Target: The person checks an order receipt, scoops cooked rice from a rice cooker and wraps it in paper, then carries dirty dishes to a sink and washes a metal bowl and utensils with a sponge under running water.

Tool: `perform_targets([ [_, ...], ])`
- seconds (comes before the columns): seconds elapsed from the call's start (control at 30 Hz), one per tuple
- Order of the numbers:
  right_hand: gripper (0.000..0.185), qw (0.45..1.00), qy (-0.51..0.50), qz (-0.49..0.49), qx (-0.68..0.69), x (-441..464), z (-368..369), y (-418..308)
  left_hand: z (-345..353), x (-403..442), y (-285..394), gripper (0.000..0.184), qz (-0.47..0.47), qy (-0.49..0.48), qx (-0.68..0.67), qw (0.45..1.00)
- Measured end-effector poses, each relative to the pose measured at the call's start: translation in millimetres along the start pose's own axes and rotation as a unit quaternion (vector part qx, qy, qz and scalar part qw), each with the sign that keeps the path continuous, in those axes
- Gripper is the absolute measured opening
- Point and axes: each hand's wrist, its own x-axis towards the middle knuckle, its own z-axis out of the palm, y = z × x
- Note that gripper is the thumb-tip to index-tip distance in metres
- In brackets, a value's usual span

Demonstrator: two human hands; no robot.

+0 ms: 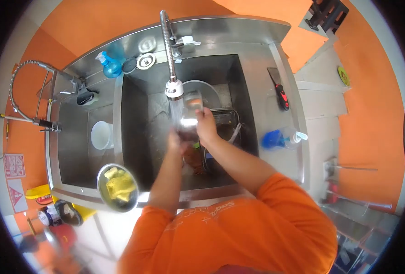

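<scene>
In the head view, my right hand [205, 126] is closed round the side of a shiny, metallic-looking container [192, 101] above the big sink basin. Motion blurs the container, so its exact kind is unclear. My left hand [175, 139] is at its near left side, with the fingers smeared by motion. Water runs from the white spray head [174, 90] of the tap onto or beside the container. Below my hands, a dark rectangular tray [230, 115] and a large round bowl or lid [211, 91] lie in the sink [140, 150].
On the left rim sits a metal bowl [103, 194] with yellow cloths. A white tub [102, 135] stands in the smaller basin. Behind are a blue spray bottle [111, 67] and round lids [145, 61]. To the right lie a red-handled scraper [282, 97] and a pump bottle [282, 139].
</scene>
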Motion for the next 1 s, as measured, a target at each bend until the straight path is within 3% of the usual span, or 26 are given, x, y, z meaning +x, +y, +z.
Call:
perform_targets([
  [0.03, 0.020, 0.991, -0.049, -0.018, -0.123, -6.5, 3.1, -15.7, -8.1, 5.2, -6.3, 0.061, 0.015, -0.012, 0.012, 1.000],
  [0.07, 0.020, 0.991, -0.055, -0.014, -0.121, -8.6, 4.7, -7.9, -14.1, 1.2, -6.9, 0.061, 0.017, -0.005, 0.011, 1.000],
  [0.1, 0.019, 0.953, -0.140, -0.110, -0.245, -9.9, 6.3, 3.2, -17.5, -5.3, -4.3, 0.064, 0.040, -0.032, -0.012, 0.999],
  [0.13, 0.020, 0.883, -0.220, -0.207, -0.360, -13.8, 8.4, -0.2, -10.7, -18.0, 5.0, 0.068, 0.064, -0.061, -0.034, 0.995],
  [0.17, 0.026, 0.820, -0.281, -0.231, -0.443, -21.2, 3.7, -2.9, -5.1, -32.2, 16.4, 0.071, 0.075, 0.036, -0.014, 0.996],
  [0.2, 0.026, 0.818, -0.287, -0.232, -0.441, -30.6, 0.9, -5.0, -11.7, -33.9, 19.5, 0.071, 0.078, 0.041, -0.017, 0.996],
  [0.27, 0.027, 0.677, -0.356, -0.316, -0.562, -45.2, -2.9, -5.2, -32.6, -32.1, 27.3, 0.065, 0.010, 0.036, 0.007, 0.999],
  [0.3, 0.025, 0.650, -0.399, -0.316, -0.565, -45.7, -5.5, -5.1, -58.1, -16.0, 18.7, 0.060, 0.003, 0.015, -0.022, 1.000],
  [0.33, 0.025, 0.647, -0.403, -0.320, -0.562, -41.0, -9.0, -6.0, -62.9, -20.6, 17.6, 0.060, 0.009, 0.018, -0.025, 0.999],
  [0.4, 0.024, 0.725, -0.525, -0.244, -0.373, -31.3, -15.8, -5.7, -67.8, -29.1, 9.4, 0.057, 0.087, 0.117, 0.056, 0.988],
  [0.43, 0.022, 0.802, -0.491, -0.137, -0.311, -23.9, -14.3, -21.7, -59.3, -39.8, 11.5, 0.062, 0.140, 0.129, 0.019, 0.982],
  [0.47, 0.022, 0.800, -0.493, -0.135, -0.313, -8.2, -9.5, -18.7, -64.3, -38.4, 8.1, 0.062, 0.138, 0.130, 0.015, 0.982],
  [0.5, 0.022, 0.895, -0.416, 0.000, -0.158, 10.3, -3.6, -9.3, -72.5, -35.9, 4.8, 0.065, 0.259, 0.148, 0.098, 0.949],
  [0.53, 0.023, 0.939, -0.315, 0.136, 0.006, 24.3, 0.9, -1.8, -73.8, -37.8, 6.2, 0.067, 0.375, 0.164, 0.179, 0.895],
  [0.57, 0.023, 0.938, -0.317, 0.138, 0.005, 34.0, 3.0, 6.5, -76.2, -41.0, 9.6, 0.067, 0.374, 0.166, 0.177, 0.895],
  [0.63, 0.020, 0.923, -0.267, 0.276, -0.012, 55.7, 13.2, 20.2, -58.5, -65.5, 34.1, 0.070, 0.516, 0.300, 0.521, 0.611],
  [0.67, 0.019, 0.954, -0.227, 0.065, -0.186, 86.3, 14.1, 49.7, -53.7, -70.8, 42.8, 0.067, 0.554, 0.299, 0.521, 0.577],
  [0.7, 0.018, 0.912, -0.166, -0.150, -0.344, 120.9, 10.7, 73.2, -49.7, -77.1, 51.1, 0.066, 0.566, 0.309, 0.538, 0.542],
  [0.73, 0.017, 0.983, -0.065, -0.001, -0.171, 144.4, 9.9, 62.0, -48.5, -81.3, 57.8, 0.066, 0.577, 0.319, 0.555, 0.507],
  [0.77, 0.017, 0.988, 0.038, 0.148, 0.011, 166.5, 13.9, 39.9, -54.0, -83.0, 64.4, 0.064, 0.590, 0.328, 0.549, 0.492],
  [0.8, 0.021, 0.963, 0.119, 0.208, 0.125, 183.5, 23.5, 4.3, -46.2, -91.1, 72.4, 0.066, 0.618, 0.333, 0.541, 0.463],
  [0.83, 0.026, 0.964, 0.104, 0.130, 0.205, 213.8, 33.0, -1.5, -42.4, -97.4, 76.7, 0.066, 0.617, 0.346, 0.523, 0.476],
  [0.87, 0.011, 0.949, 0.126, 0.102, 0.270, 212.4, 49.7, -50.3, -41.4, -101.0, 79.3, 0.066, 0.615, 0.359, 0.505, 0.488],
  [0.9, 0.022, 0.932, 0.007, 0.027, 0.363, 220.2, 62.9, -77.9, -42.1, -100.5, 81.3, 0.066, 0.611, 0.367, 0.506, 0.486],
  [0.97, 0.047, 0.913, -0.030, 0.094, 0.397, 245.6, 84.5, -136.7, -45.2, -100.3, 84.6, 0.070, 0.570, 0.300, 0.243, 0.726],
  [1.0, 0.057, 0.900, -0.065, 0.091, 0.422, 246.5, 87.7, -146.9, -46.2, -105.7, 85.8, 0.070, 0.564, 0.315, 0.244, 0.723],
])
